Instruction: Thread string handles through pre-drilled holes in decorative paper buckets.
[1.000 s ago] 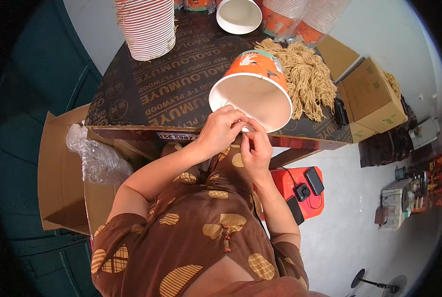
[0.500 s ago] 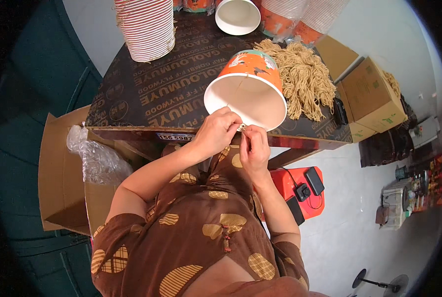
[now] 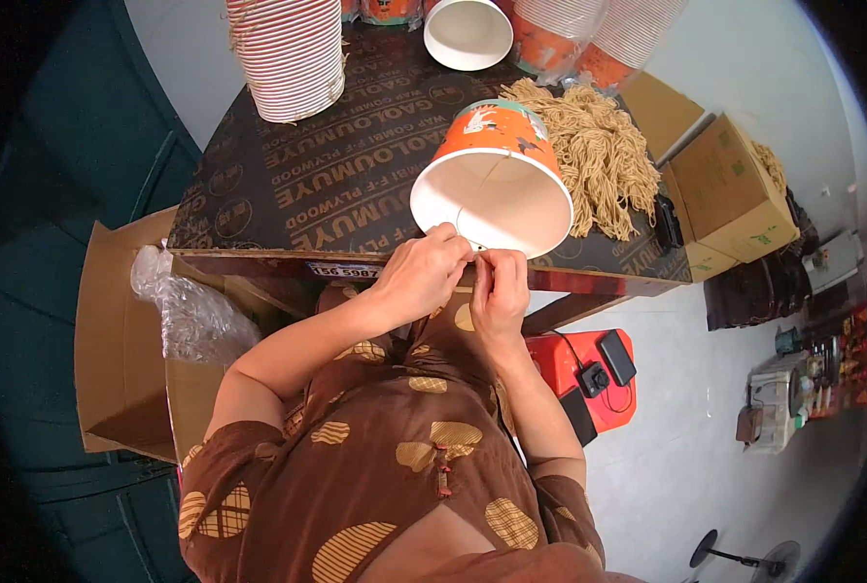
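Note:
An orange paper bucket (image 3: 504, 133) with a white inside lies on its side at the table's near edge, its mouth facing me. A thin tan cord (image 3: 493, 179) runs from the far side of the rim across the mouth to the near side. There my left hand (image 3: 422, 275) pinches the cord end with thumb and finger against the rim. Beside it my right hand (image 3: 501, 291) is also closed in a pinch on the cord at the rim. The fingertips nearly meet, and they hide most of the cord's end.
A heap of tan cords (image 3: 604, 160) lies right of the bucket on the dark table (image 3: 327, 165). Nested buckets (image 3: 286, 58) stand at the far left. Another bucket (image 3: 468, 34) lies behind. Cardboard boxes (image 3: 730, 189) flank the table. A red stool (image 3: 604, 389) holds black devices.
The bucket has shifted slightly right and turned a little. The cord across its mouth now curves more visibly. Both hands stay pinched at the near rim.

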Tool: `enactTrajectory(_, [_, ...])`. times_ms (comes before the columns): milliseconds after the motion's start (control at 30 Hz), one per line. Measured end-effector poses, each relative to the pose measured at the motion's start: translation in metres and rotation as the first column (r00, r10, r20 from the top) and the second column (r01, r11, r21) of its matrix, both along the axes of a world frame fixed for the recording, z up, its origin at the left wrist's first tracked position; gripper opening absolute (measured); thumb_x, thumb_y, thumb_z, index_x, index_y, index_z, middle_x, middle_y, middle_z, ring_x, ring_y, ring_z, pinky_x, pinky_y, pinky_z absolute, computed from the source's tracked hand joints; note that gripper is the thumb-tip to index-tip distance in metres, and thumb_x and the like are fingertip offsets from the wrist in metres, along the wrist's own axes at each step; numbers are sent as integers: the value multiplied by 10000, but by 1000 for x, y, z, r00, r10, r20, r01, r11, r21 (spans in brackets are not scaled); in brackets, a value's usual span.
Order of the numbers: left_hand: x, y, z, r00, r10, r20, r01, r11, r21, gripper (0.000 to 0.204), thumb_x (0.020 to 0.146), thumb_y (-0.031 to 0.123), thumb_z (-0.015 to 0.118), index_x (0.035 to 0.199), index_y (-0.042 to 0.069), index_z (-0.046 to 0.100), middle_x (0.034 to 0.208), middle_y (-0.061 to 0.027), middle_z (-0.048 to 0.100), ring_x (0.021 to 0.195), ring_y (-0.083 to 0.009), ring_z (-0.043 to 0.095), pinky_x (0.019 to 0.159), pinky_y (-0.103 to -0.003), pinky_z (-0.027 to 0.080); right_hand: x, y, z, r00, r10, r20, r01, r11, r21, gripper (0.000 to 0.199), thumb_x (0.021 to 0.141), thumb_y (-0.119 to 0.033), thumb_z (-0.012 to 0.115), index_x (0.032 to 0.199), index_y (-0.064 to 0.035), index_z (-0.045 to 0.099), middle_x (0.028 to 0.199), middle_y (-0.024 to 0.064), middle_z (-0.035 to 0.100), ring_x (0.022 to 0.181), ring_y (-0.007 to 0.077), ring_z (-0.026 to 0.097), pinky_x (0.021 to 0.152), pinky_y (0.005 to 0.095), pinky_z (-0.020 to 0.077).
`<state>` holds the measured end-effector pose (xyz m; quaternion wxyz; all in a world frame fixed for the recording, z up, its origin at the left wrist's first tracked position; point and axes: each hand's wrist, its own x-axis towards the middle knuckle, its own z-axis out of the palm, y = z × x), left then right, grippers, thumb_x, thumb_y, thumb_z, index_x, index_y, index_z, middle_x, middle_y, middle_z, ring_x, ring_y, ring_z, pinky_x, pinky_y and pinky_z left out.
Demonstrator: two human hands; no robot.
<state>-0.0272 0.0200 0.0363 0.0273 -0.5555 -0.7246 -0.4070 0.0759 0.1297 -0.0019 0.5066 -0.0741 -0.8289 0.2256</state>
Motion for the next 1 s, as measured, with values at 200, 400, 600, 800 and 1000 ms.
enactTrajectory(200, [-1, 0, 0, 1000, -12, 11, 12, 1000, 5, 55, 820, 8, 637, 866, -7, 612, 882, -154, 594, 767, -379, 626, 644, -437, 509, -1, -3, 1, 1000, -14, 25, 16, 998, -63, 177, 828, 70, 642, 963, 19, 540, 862, 172, 551, 735, 348, 593, 595, 415, 490])
enactTrajectory(400, [-2, 1, -2, 999, -29, 18, 28, 999, 35, 68, 816, 14, 636, 878, 3, 611, 882, -151, 589, 756, -380, 624, 641, -451, 505, 0, 0, 2, 1000, -10, 29, 10, 1000, -23, 177, 830, 55, 652, 962, 16, 540, 863, 169, 553, 737, 344, 596, 597, 410, 494])
enactTrajectory(600, [-3, 2, -2, 999, -35, 13, 35, 998, 49, 75, 814, 29, 644, 877, 0, 613, 881, -152, 584, 742, -381, 622, 643, -464, 505, 1, 0, 3, 999, -31, 34, 29, 999, 34, 155, 827, 48, 658, 952, 9, 575, 884, 160, 570, 725, 319, 616, 578, 385, 510])
enactTrajectory(800, [-4, 4, 1, 999, -9, 33, 8, 999, 46, 52, 810, -6, 639, 860, -11, 623, 868, -148, 610, 751, -364, 635, 628, -414, 507, 5, 1, 3, 999, -5, 41, 3, 999, 54, 174, 812, 43, 669, 969, 13, 601, 891, 152, 574, 677, 298, 619, 551, 370, 509])
enactTrajectory(1000, [-4, 7, 3, 999, -19, 33, 17, 998, 58, 51, 807, -13, 637, 853, -13, 615, 859, -152, 606, 744, -365, 634, 623, -415, 506, 6, -1, 6, 998, 12, 60, -11, 1000, -13, 197, 788, 32, 688, 965, 4, 606, 892, 142, 575, 651, 280, 619, 526, 357, 503])
